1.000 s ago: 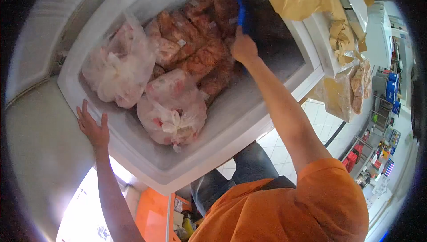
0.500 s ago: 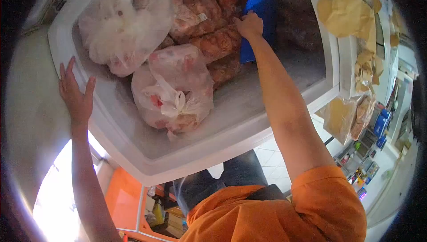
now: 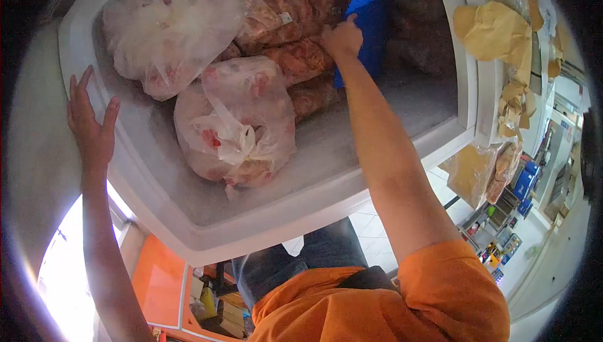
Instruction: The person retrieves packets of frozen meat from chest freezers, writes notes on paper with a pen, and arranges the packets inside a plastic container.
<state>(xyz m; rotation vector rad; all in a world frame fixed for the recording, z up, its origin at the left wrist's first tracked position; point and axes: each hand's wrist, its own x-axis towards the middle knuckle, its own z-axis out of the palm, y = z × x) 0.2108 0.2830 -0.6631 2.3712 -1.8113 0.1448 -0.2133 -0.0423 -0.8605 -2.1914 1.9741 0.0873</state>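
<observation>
My right hand [image 3: 343, 36] reaches into a white chest freezer [image 3: 301, 207], closed at the left edge of a blue divider [image 3: 367, 28], beside reddish-brown packed bags [image 3: 298, 59]. What its fingers grip is hard to make out. At the left, my left hand [image 3: 92, 122] lies with fingers spread on the freezer's rim. Between the hands are two knotted, translucent white bags with pale and red contents, one at the upper left [image 3: 169, 28] and one lower [image 3: 235, 131].
Brown paper [image 3: 496, 34] and a clear plastic bag [image 3: 480, 169] hang at the freezer's right side. An orange cabinet [image 3: 160, 279] stands below left. Shelves with goods are at the far right, beyond a tiled floor.
The view has shifted closer to the freezer's contents. Much more of the blue piece shows than a second ago. My right hand stays beside it, and my left hand remains at the rim.
</observation>
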